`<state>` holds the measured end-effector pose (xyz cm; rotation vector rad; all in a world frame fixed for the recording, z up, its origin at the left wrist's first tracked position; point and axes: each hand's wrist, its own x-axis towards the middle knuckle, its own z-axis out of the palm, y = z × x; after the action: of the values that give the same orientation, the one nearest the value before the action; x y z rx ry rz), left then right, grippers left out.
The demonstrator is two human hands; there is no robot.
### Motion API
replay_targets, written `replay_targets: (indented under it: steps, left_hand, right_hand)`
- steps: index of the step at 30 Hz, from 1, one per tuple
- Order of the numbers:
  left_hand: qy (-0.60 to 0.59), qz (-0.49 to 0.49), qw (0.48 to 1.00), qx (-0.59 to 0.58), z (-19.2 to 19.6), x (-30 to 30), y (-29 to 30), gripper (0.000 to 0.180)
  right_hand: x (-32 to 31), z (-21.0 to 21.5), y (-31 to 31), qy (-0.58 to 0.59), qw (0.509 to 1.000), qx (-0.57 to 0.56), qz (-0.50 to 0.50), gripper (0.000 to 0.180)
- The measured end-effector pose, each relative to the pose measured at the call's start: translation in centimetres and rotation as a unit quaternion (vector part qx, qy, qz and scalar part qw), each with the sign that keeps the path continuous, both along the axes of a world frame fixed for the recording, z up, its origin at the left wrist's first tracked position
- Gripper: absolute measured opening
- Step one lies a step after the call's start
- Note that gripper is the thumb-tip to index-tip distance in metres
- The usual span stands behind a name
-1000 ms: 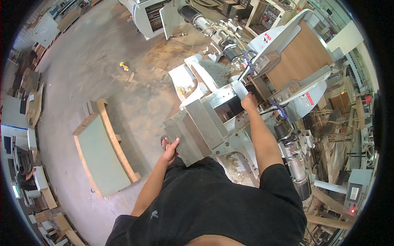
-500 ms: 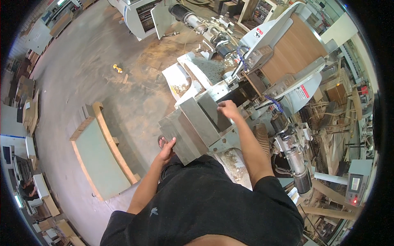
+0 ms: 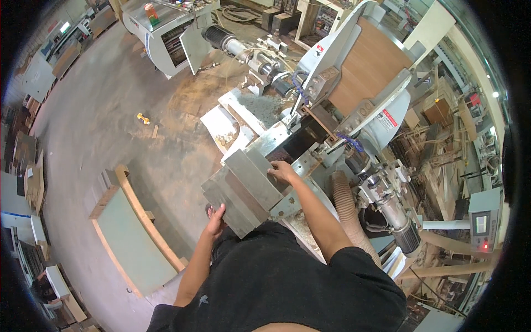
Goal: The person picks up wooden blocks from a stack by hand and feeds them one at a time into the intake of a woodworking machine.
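Gray panels [image 3: 243,174], apparently three, overlap before me at a white machine [image 3: 334,41]. From left: one wooden frame [image 3: 141,213] bears one green-gray board [image 3: 133,243]; one open cabinet [image 3: 156,52] holds dark parts [image 3: 176,48]; my left hand [image 3: 214,222] sits thumb-up at the lowest panel's edge, its grip hidden; my right hand [image 3: 284,171], fingers bent, touches the rightmost panel, whether holding it I cannot tell; one ribbed hose [image 3: 345,207]; one control box [image 3: 483,221].
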<state>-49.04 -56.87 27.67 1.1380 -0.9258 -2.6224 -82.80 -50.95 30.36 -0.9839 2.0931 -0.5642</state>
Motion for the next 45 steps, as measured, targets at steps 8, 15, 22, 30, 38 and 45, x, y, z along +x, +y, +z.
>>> replay_targets:
  steps: [8,15,22,30,38,45]
  left_hand:
    - [-0.026,0.043,0.998,-0.024,-2.6,0.3,0.2,0.072]
    - [-0.025,0.023,0.999,-0.035,-0.6,-0.2,0.4,0.072]
    - [-0.014,0.024,0.999,-0.033,-0.3,-0.2,0.4,0.075]
    - [-0.029,0.040,0.999,-0.006,-1.3,-0.5,0.1,0.072]
    - [-0.035,0.067,0.997,-0.013,-2.4,0.4,0.3,0.066]
    - [-0.019,0.070,0.997,0.011,-7.2,1.2,-0.6,0.103]
  right_hand:
    - [0.5,-3.2,2.8,-0.132,0.975,-0.114,-0.137,0.048]
    - [0.7,-2.8,3.1,-0.051,0.987,-0.106,-0.106,0.048]
    - [0.5,-3.9,3.0,-0.071,0.983,-0.129,-0.107,0.047]
    - [-1.8,4.3,0.5,0.017,0.939,-0.322,-0.120,0.025]
    - [-17.7,30.9,-5.2,0.604,0.686,-0.276,-0.298,0.072]
    - [-23.0,31.8,-3.6,0.604,0.758,0.030,-0.243,0.076]
